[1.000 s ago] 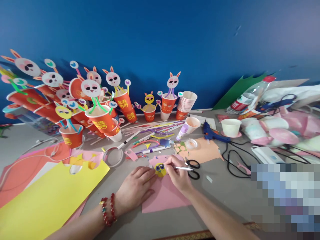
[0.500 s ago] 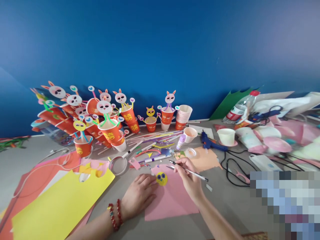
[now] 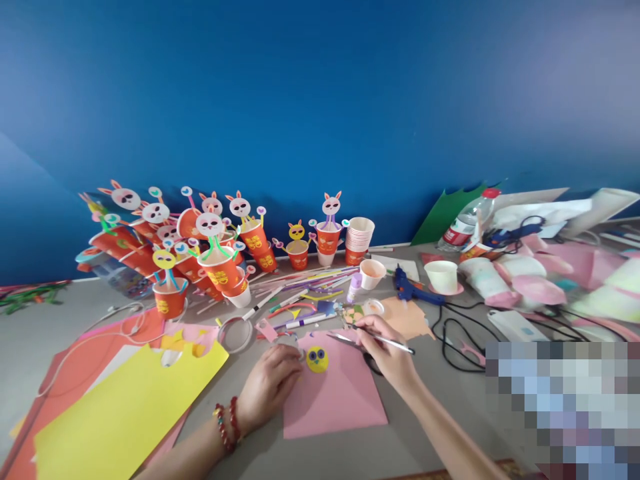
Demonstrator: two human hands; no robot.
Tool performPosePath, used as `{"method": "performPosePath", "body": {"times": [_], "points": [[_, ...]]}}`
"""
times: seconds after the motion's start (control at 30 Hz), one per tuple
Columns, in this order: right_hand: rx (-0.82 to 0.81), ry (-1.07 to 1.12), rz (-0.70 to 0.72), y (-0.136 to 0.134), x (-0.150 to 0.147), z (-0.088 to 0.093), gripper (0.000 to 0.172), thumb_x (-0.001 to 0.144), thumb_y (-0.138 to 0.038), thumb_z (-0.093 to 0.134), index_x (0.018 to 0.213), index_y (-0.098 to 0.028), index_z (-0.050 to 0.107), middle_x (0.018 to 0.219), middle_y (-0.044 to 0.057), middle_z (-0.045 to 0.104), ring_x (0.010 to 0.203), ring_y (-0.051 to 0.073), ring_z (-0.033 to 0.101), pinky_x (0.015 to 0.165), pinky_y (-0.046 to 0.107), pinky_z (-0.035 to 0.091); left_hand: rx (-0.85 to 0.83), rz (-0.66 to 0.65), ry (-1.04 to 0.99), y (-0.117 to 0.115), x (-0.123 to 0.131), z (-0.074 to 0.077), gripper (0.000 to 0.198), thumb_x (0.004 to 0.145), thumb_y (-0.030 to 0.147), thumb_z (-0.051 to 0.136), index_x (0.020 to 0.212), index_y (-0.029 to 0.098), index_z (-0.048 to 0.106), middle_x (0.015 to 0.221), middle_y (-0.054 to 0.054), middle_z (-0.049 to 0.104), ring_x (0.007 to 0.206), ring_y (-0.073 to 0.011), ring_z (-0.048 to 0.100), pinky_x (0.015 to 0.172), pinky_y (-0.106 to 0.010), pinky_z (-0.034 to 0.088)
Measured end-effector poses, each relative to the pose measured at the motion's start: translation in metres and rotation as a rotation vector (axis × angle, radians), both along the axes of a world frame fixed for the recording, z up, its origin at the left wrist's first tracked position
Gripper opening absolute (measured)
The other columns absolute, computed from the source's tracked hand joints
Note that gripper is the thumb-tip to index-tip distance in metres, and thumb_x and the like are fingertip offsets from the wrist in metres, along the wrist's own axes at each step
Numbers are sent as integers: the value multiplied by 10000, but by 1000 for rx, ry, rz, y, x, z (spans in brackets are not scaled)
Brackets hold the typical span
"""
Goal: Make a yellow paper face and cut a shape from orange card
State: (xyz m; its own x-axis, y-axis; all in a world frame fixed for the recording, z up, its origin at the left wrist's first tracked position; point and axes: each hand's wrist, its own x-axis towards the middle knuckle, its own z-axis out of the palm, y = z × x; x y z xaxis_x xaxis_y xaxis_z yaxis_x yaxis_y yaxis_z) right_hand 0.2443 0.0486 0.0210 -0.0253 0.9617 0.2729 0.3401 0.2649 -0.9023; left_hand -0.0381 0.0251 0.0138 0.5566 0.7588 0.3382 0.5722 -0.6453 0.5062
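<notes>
My left hand [image 3: 273, 380], with a red bead bracelet [image 3: 227, 425] at the wrist, is at the left edge of a pink paper sheet [image 3: 337, 407]. Its bent fingers close on a small pale grey-white piece [image 3: 289, 341], partly hidden. Just right of the fingertips, a round yellow paper face [image 3: 317, 360] with dark eyes lies flat on the sheet. My right hand [image 3: 383, 347] grips a white pen [image 3: 397, 345] with a black end. Below it show a scissors blade [image 3: 343, 339] and dark handle; whether the fingers hold the scissors I cannot tell.
Orange paper cups [image 3: 220, 273] with paper animal heads stand back left. Yellow card [image 3: 130, 413] lies at left. Behind the hands are markers, a glue stick [image 3: 354, 288] and a tape ring [image 3: 236, 333]. A blue glue gun [image 3: 415, 290] and black cable [image 3: 445, 353] lie right.
My left hand has drawn back left from the yellow face, and a pale piece now shows at its fingers. The scissors' dark handle has come into view under my right hand. The view has shifted slightly.
</notes>
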Motion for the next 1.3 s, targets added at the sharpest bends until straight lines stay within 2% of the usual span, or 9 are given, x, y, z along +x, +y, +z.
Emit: {"method": "performPosePath", "body": {"times": [0.17, 0.3, 0.4, 0.5, 0.73, 0.9, 0.97, 1.13, 1.3], "points": [[218, -485, -108, -7, 49, -13, 181, 920, -240, 500, 1049, -222, 626, 960, 96, 709, 851, 258, 673, 732, 353, 523, 21, 74, 121, 1, 2, 1, 208, 912, 212, 527, 1101, 204, 615, 1149, -96, 616, 1078, -242, 569, 935, -424, 497], [289, -745, -145, -12, 77, -21, 303, 905, -157, 451, 1163, -211, 601, 1040, 115, 698, 944, 297, 648, 828, 422, 514, 85, 127, 210, 4, 9, 4, 388, 849, 348, 645, 1204, 206, 582, 1238, -110, 572, 1176, -299, 500, 1019, -522, 425], [297, -854, -157, -14, 90, -27, 465, 843, -53, 414, 1260, -207, 554, 1138, 118, 668, 1033, 300, 619, 876, 429, 509, 72, 121, 224, 8, 19, 6, 481, 822, 418, 679, 1234, 194, 567, 1269, -117, 546, 1189, -308, 473, 1054, -552, 379], [292, -921, -169, -15, 98, -32, 603, 782, 25, 375, 1324, -202, 510, 1191, 117, 643, 1083, 292, 598, 915, 423, 498, 32, 117, 211, 13, 29, 7, 458, 795, 409, 707, 1173, 181, 586, 1234, -113, 545, 1160, -305, 477, 1046, -548, 379], [284, -985, -208, -17, 107, -40, 564, 821, -1, 384, 1345, -175, 502, 1184, 118, 650, 1073, 291, 598, 906, 428, 499, -41, 114, 172, 18, 40, 0, 387, 759, 323, 727, 1098, 206, 582, 1181, -98, 550, 1109, -300, 487, 1003, -511, 414], [375, -857, -294, -23, 94, -32, 370, 921, -128, 409, 1259, -178, 550, 1135, 126, 666, 1036, 296, 609, 874, 439, 509, -68, 133, 163, 21, 40, -6, 427, 721, 256, 740, 1106, 203, 562, 1172, -96, 555, 1108, -301, 492, 1004, -504, 415], [380, -762, -273, -27, 80, -25, 313, 937, -161, 432, 1217, -189, 568, 1106, 121, 672, 1033, 288, 614, 885, 435, 507, -55, 133, 162, 22, 40, -8, 430, 711, 236, 735, 1104, 205, 560, 1166, -94, 557, 1112, -301, 490, 1008, -507, 409], [280, -559, -45, -37, 29, -8, 263, 943, -133, 436, 1119, -220, 611, 1048, 95, 692, 1009, 251, 639, 865, 381, 527, -44, 125, 161, 23, 40, -9, 398, 724, 245, 721, 1086, 207, 561, 1154, -93, 566, 1100, -300, 501, 988, -499, 424], [190, -526, 150, -39, -6, -8, 328, 869, -40, 432, 1062, -214, 631, 1036, 81, 694, 994, 240, 644, 852, 364, 533, 4, 127, 142, 20, 42, -5, 384, 700, 222, 713, 1052, 205, 558, 1126, -92, 578, 1081, -299, 519, 980, -494, 438]]}}
